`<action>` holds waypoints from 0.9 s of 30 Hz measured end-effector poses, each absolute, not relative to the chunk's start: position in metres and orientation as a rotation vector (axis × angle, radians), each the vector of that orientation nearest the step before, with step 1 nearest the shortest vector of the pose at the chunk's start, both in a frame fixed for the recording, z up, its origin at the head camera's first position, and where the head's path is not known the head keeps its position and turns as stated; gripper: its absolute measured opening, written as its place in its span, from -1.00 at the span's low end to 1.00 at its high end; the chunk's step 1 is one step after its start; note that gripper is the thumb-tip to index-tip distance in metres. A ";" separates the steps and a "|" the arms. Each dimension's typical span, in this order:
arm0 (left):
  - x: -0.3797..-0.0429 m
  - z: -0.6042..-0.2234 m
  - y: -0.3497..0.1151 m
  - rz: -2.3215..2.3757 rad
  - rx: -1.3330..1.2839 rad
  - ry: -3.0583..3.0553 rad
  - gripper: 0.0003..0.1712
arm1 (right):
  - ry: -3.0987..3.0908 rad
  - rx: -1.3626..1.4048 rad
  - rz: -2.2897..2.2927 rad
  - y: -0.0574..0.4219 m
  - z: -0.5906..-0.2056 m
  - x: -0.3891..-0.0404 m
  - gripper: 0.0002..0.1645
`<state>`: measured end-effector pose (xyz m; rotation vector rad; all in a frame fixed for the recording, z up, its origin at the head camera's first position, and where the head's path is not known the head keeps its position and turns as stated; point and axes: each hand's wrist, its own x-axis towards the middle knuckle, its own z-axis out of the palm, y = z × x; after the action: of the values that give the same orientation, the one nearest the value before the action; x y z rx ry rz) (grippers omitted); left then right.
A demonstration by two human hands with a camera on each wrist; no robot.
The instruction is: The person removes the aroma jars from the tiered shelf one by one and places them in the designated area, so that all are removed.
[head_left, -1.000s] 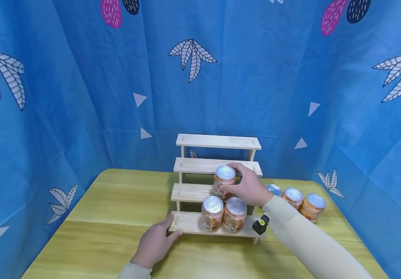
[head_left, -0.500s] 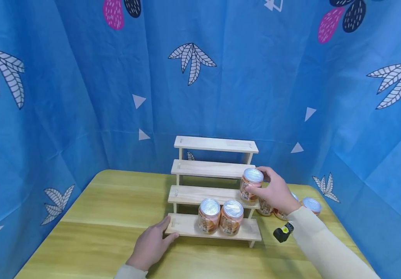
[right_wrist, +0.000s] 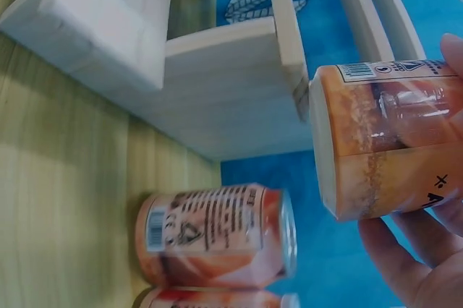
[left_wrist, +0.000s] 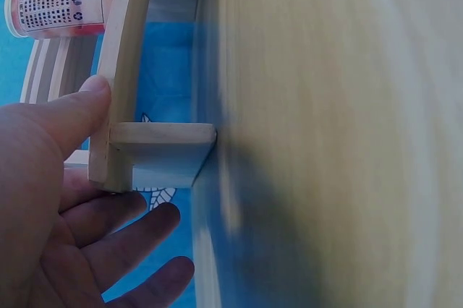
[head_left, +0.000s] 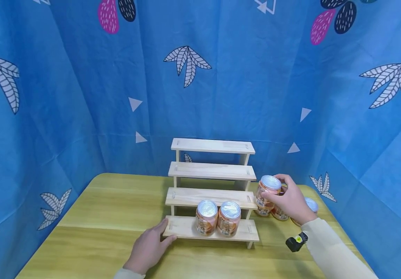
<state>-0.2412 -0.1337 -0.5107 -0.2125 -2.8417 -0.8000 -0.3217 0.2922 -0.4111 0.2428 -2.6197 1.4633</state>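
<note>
My right hand [head_left: 290, 201] grips an orange-labelled jar [head_left: 268, 188] with a silver lid, just right of the stepped wooden shelf [head_left: 211, 196]. In the right wrist view this held jar [right_wrist: 387, 142] appears raised beside the step ends, with fingers and thumb around it. My left hand [head_left: 148, 247] pinches the left end of the lowest step; in the left wrist view the thumb [left_wrist: 87, 105] lies on the board and fingers curl past its end. Two matching jars, a left one [head_left: 206, 217] and a right one [head_left: 229, 219], stand side by side on that step.
More jars stand on the wooden table [head_left: 116, 209] at the right, partly hidden behind the right hand; one silver lid [head_left: 311, 204] shows past the wrist. A blue patterned curtain [head_left: 200, 108] hangs close behind the shelf and along both sides.
My right hand has carried its jar rightward, from over the second step to beyond the shelf's right end, near the other jars. The left hand keeps its place on the lowest step.
</note>
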 end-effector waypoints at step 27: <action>-0.239 -0.511 -0.133 -0.801 -0.227 -2.832 -0.17 | -2.688 0.158 1.268 0.308 -0.461 -0.314 0.10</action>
<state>-0.2395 -0.1335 -0.5110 -0.2267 -2.8320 -0.8009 -0.3139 0.3078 -0.4610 0.1576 -2.6881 1.2682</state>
